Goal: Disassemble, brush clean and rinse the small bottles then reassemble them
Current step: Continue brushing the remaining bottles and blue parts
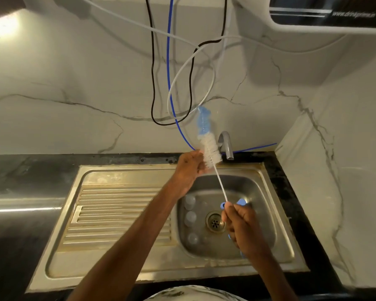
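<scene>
"While I am looking down through the head camera, I am seeing the right hand point(241, 227) nearest me, hovering over the basin of the sink point(122, 253). Its grip is clamping on the blue handle end of the bottle brush point(211, 148), fingers curled round it just above the drain point(215, 222)."

"And the other grip?"

"The left hand point(190, 168) is reaching farther, up by the sink's back rim. Its grip is pinching the lower end of the white bristles. The wire stem is running straight between the two hands, and the blue tip is pointing up toward the wall point(74, 72)."

"Where are the bottles sitting?"

"Three small bottles point(190, 218) are sitting in the basin, in a row along its left side, left of the drain. I cannot tell whether their caps are on."

"What is lying beyond?"

"The tap point(226, 146) is standing at the back of the dark bench point(30, 170), just beside the bristles. Behind it a blue hose point(168, 83), a white hose point(214, 79) and a black cable point(153, 83) are hanging down the marbled wall."
</scene>
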Available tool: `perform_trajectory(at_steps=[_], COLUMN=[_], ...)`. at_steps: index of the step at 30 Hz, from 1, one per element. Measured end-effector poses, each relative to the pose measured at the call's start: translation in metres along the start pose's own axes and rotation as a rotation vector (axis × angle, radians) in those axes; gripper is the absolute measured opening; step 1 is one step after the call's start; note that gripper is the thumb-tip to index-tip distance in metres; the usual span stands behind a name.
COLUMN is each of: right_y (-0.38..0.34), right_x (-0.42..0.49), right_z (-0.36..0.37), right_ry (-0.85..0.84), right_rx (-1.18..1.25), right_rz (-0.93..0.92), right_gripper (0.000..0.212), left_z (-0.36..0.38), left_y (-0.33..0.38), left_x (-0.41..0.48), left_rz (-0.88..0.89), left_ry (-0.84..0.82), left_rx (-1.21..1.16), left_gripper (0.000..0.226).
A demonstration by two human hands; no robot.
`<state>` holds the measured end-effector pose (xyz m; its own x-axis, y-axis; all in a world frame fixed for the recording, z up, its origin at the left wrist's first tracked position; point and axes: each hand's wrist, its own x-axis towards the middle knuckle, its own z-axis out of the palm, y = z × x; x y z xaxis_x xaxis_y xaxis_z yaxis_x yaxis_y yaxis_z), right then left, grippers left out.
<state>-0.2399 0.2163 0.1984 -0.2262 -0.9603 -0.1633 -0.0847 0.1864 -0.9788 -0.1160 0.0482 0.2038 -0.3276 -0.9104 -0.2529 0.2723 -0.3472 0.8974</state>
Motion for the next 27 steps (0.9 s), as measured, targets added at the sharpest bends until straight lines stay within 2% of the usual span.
perform_trajectory(at_steps=[2,4,5,8,10,13,16,22,25,27], right_y=[-0.001,-0.002,-0.002,0.0,0.003,0.001,-0.002,0.006,0.011,0.014], right_x=[0.015,0.023,0.023,0.008,0.001,0.012,0.022,0.007,0.001,0.001], right_z=[-0.004,-0.008,-0.009,-0.008,-0.006,-0.007,-0.011,-0.009,-0.003,-0.002], right_ry=[0.065,0.107,0.105,0.056,0.023,0.066,0.101,0.052,0.041,0.047], right_rx=[-0.025,-0.034,-0.042,-0.066,-0.055,-0.04,-0.034,0.015,0.0,-0.034], right_rz=[-0.006,-0.011,-0.014,-0.007,0.013,0.015,0.015,0.0,0.001,-0.022], right_gripper=[0.046,0.045,0.045,0.045,0.045,0.044,0.043,0.043,0.046,0.047], left_z=[0.011,0.017,0.019,0.008,0.002,0.012,0.019,0.008,0.006,0.01], left_y=[-0.008,-0.008,-0.004,0.008,0.006,-0.008,-0.01,0.002,0.0,-0.002], left_x=[-0.014,-0.022,-0.021,-0.003,0.003,-0.014,-0.023,-0.018,-0.017,-0.019], left_rz=[-0.006,0.009,0.016,-0.04,-0.054,-0.031,-0.025,-0.087,-0.1,-0.119], left_ry=[-0.165,-0.228,-0.2,0.029,0.067,-0.13,-0.221,-0.056,0.044,0.042], left_rx=[0.084,0.08,0.028,-0.143,-0.073,0.055,0.0,-0.291,-0.29,-0.269], left_gripper=[0.031,0.031,0.03,0.023,0.026,0.036,0.037,0.027,0.027,0.025])
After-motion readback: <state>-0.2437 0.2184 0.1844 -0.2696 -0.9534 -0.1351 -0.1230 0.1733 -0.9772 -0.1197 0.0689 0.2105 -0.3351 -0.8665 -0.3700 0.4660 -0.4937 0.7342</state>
